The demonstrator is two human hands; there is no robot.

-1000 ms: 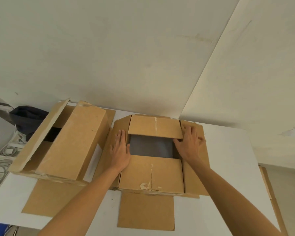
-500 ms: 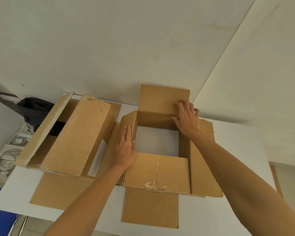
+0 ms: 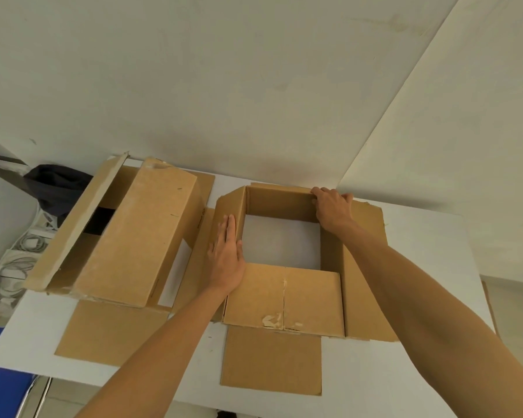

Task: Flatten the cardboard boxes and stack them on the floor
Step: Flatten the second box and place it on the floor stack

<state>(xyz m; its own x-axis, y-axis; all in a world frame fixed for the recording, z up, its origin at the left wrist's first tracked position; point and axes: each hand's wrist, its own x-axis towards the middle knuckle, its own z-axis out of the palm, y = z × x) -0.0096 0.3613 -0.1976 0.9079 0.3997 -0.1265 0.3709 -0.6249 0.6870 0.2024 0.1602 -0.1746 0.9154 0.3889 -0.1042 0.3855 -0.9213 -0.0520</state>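
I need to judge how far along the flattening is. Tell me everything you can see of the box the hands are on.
The open box is plain brown cardboard, scuffed, with torn tape remnants on its near flap. It stands on the white table, right of a second box. With no bottom closed, the tabletop shows through. The near flap folds inward; others splay outward, flat. The left hand lies flat on its left wall; the right hand grips its far right corner.

Open box (image 3: 284,297) is sitting on the white tabletop (image 3: 435,372), flaps splayed out. Left hand (image 3: 227,257) is lying flat on its left wall; right hand (image 3: 332,206) is curling over the far right corner. Second box (image 3: 127,236) is sitting just left.
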